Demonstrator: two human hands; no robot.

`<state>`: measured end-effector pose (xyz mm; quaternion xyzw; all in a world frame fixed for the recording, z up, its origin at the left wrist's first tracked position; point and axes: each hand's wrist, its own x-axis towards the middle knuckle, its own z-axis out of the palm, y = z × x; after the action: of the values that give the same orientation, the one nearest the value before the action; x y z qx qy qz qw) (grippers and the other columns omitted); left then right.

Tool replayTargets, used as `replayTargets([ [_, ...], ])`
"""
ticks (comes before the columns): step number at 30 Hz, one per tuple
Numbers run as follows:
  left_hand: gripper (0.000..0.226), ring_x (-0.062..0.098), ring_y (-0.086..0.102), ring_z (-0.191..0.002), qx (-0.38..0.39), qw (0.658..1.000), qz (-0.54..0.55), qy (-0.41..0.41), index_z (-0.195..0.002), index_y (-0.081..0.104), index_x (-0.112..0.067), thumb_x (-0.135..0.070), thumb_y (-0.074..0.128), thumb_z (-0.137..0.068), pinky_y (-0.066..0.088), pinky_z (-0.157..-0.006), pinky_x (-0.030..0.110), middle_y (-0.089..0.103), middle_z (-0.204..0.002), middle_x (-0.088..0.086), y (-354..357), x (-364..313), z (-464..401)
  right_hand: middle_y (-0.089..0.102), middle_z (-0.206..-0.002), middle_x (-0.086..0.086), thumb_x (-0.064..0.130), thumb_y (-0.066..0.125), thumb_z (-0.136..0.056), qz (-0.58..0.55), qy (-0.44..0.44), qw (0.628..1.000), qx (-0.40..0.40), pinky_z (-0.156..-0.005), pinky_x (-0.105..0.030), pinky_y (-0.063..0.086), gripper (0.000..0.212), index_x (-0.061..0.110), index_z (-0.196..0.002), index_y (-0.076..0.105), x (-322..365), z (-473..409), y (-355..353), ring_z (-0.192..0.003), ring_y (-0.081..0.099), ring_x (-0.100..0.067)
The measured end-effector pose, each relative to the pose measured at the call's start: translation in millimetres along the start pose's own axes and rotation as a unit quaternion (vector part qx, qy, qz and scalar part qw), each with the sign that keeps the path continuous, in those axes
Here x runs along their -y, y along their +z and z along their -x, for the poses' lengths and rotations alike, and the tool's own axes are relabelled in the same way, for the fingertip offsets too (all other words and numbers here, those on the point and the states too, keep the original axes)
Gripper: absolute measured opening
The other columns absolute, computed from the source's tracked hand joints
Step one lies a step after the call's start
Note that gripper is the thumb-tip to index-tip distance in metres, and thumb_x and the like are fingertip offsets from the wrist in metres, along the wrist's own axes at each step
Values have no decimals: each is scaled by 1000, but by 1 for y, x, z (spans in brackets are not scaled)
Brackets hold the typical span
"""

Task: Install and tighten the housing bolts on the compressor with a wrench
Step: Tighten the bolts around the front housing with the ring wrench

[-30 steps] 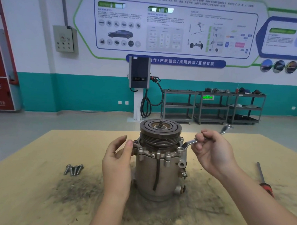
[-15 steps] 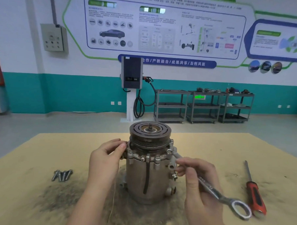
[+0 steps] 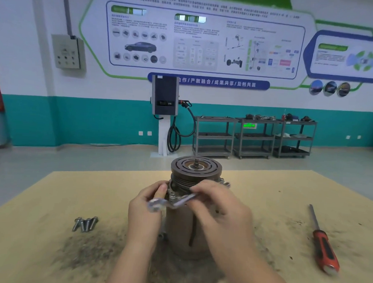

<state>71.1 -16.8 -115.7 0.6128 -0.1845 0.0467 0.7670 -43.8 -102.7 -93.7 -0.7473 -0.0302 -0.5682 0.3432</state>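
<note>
The metal compressor point(image 3: 184, 233) stands upright on the table point(image 3: 37, 252), its grooved pulley point(image 3: 195, 168) on top. My right hand point(image 3: 219, 209) grips a silver wrench point(image 3: 170, 202) that lies blurred across the front of the housing flange, its ring end pointing left. My left hand point(image 3: 145, 208) is curled against the flange's left side, fingertips touching the housing next to the wrench's end. Several loose bolts point(image 3: 85, 223) lie together on the table to the left.
A red-handled screwdriver point(image 3: 323, 248) lies on the table at the right. Dark grime is smeared over the tabletop around the compressor. Beyond the table's far edge are open floor, a charging post point(image 3: 164, 114) and grey shelf carts point(image 3: 254, 136).
My right hand swung the wrench from the compressor's right side, down and round the front, to the left. My left hand stayed on the flange. The camera moved closer.
</note>
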Motion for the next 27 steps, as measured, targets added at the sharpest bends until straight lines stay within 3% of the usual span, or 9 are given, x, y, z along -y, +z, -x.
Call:
replayTargets([
  [2, 18, 7, 64, -103, -14, 1000, -13, -10, -107, 72, -18, -24, 58, -98, 47, -85, 14, 72, -106, -7, 5, -1, 6, 65, -88, 15, 31, 63, -84, -2, -26, 999, -24, -72, -19, 50, 10, 35, -94, 63, 0, -6, -19, -79, 63, -5],
  [4, 47, -8, 55, -104, -9, 999, -54, 0, -127, 60, -21, -51, 48, -93, 38, -81, 1, 60, -122, -12, 11, -3, 13, 64, -85, 10, 32, 50, -93, -46, -13, 997, -55, -62, -26, 50, 9, 39, -95, 55, -3, -12, -34, -68, 60, -10],
  [5, 67, -8, 52, -108, 1, 998, -59, 3, -136, 51, -22, -63, 45, -83, 35, -86, 2, 53, -130, -11, 13, -4, 17, 65, -83, 5, 28, 43, -96, -102, 22, 991, -84, -60, -28, 49, 12, 38, -95, 51, -6, -15, -39, -64, 58, -14],
  [7, 102, 4, 41, -128, 36, 996, -81, 9, -149, 31, -23, -76, 48, -63, 30, -107, 19, 38, -146, -6, 18, -4, 24, 65, -73, -2, 14, 34, -98, -226, 127, 954, -151, -61, -28, 44, 16, 26, -95, 44, -14, -22, -45, -60, 54, -16],
  [11, 140, 13, 22, -142, 64, 981, -180, 34, -155, 10, -20, -83, 63, -42, 22, -117, 33, 19, -151, -8, 25, 0, 33, 59, -59, -5, -4, 28, -95, -335, 280, 877, -199, -55, -27, 35, 24, 17, -93, 40, -32, -34, -49, -51, 46, -17],
  [15, 142, 11, 15, -143, 49, 973, -219, 46, -155, 4, -20, -73, 73, -43, 19, -118, 34, 16, -152, -8, 31, 4, 35, 54, -56, -7, -3, 28, -92, -399, 348, 830, -175, -46, -23, 35, 21, 12, -93, 42, -47, -42, -52, -47, 41, -18],
  [22, 132, 16, 22, -140, 32, 972, -226, 62, -152, 14, -15, -63, 80, -49, 26, -118, 39, 24, -147, -4, 34, 6, 33, 46, -56, -3, 2, 33, -88, -454, 434, 769, -116, -52, -27, 26, 16, 13, -78, 39, -66, -42, -55, -44, 34, -16],
  [27, 130, 13, 22, -137, 27, 971, -224, 74, -151, 16, -15, -67, 78, -49, 25, -116, 34, 25, -146, -3, 32, 8, 32, 47, -57, -4, 1, 34, -86, -458, 380, 788, -157, -45, -24, 35, 20, 14, -75, 45, -59, -23, -55, -44, 39, -18],
])
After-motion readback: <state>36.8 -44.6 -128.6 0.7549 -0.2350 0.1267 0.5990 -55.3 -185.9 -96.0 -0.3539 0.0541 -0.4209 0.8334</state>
